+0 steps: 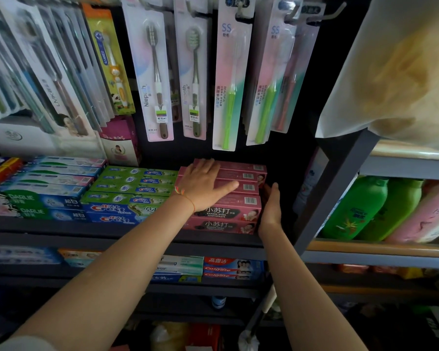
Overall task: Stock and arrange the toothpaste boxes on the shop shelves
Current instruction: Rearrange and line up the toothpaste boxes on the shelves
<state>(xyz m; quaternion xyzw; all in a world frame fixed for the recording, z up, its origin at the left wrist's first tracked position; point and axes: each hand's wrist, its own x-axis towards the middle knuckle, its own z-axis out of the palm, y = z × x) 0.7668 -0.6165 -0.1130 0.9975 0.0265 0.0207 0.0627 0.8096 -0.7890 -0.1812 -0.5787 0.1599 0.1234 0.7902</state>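
Head view: the left hand (204, 184) lies flat, palm down, on top of the pink toothpaste boxes (235, 214), its fingers straight and slightly spread, pointing right and away across the upper boxes. A thin red string bracelet (186, 197) circles that wrist. The left forearm reaches up from the near left, bare, with a pale sleeve edge at the bottom corner. The right hand (271, 206) stands on edge against the right end of the same stack, fingers straight and together, pointing away, palm pressed to the box ends. The right forearm comes up from the near right, almost straight.

The pink boxes sit at the right end of the dark shelf (61, 228), stacked in rows running front to back; two front faces show, one above the other, and about five box tops show stepping back behind them. Just left of them lies a stack of green and blue Crest boxes (127, 196), two blue fronts and about four green tops visible. Farther left are the Darlie boxes (41, 201), two fronts showing.

Above, four carded toothbrushes (228, 79) hang in the middle: two brown-handled and two green-handled. On the lower shelf lie red and blue Colgate boxes (232, 268). To the right, on the next rack, lie two green bottles (373, 206) beside a pink one (426, 216).
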